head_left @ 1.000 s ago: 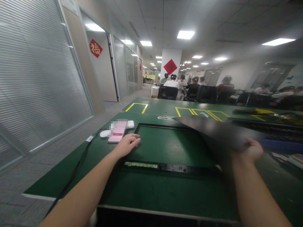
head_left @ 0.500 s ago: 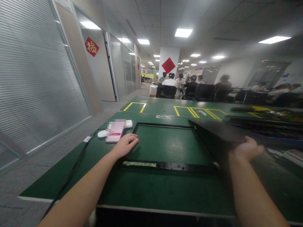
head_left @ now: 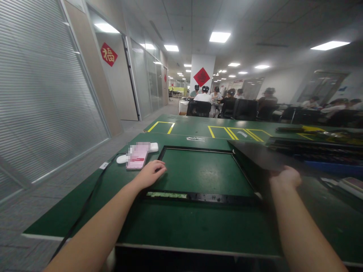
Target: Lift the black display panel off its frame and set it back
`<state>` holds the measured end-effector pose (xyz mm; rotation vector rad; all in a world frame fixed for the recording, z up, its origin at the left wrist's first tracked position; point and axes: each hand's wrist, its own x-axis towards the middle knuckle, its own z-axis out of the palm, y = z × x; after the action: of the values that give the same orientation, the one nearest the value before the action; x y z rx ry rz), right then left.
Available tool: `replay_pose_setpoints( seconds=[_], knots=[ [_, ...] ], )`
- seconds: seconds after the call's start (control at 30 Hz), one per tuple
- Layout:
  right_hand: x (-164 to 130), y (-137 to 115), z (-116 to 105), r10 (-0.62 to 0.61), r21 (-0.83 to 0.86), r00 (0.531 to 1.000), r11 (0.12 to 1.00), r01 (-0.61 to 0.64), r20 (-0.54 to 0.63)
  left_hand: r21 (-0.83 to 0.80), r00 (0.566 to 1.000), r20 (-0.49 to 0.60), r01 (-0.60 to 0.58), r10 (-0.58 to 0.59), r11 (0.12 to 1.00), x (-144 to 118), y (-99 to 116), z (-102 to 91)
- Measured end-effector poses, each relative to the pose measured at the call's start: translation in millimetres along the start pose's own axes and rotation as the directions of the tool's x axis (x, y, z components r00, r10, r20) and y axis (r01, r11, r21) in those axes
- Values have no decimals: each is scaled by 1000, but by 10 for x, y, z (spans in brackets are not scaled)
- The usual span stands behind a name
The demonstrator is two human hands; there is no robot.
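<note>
A black rectangular frame [head_left: 215, 197] lies flat on the green table, with a green circuit-board strip [head_left: 167, 195] along its near rail. My left hand [head_left: 153, 173] closes over the frame's left side, fingers bent inward; the exact contact under them is hidden. On the right, a thin dark panel [head_left: 255, 155] is tilted up along the frame's right side. Its raised edge is held by my right hand [head_left: 286, 177], whose thumb and fingers close around it. The panel's underside and lower edge are in dark shadow.
A phone [head_left: 138, 156] rests on a white object [head_left: 154, 147] left of the frame. A black strap [head_left: 90, 196] crosses the table's left edge. Dark parts [head_left: 309, 149] and a blue tray [head_left: 326, 168] stand at right. Yellow tape [head_left: 218, 131] marks the far table; people sit beyond.
My right hand has shifted a little to the left with the panel's raised edge. My left hand and the frame stay in place.
</note>
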<state>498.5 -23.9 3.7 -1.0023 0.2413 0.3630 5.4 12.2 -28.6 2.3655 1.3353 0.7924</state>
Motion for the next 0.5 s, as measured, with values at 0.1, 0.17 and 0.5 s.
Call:
replay_pose_setpoints(
  seconds=[0.1, 0.17, 0.5],
  knots=[
    [2, 54, 13, -2, -30, 1000, 1000, 3, 2, 0, 1000, 8, -8, 8, 1000, -4, 2, 0],
    [35, 95, 3, -11, -51, 1000, 999, 10, -12, 2, 1000, 11, -11, 11, 1000, -5, 1, -1],
    [351, 276, -134, 45, -143, 997, 988, -53, -61, 23, 998, 29, -47, 46, 999, 3, -41, 24]
  ],
)
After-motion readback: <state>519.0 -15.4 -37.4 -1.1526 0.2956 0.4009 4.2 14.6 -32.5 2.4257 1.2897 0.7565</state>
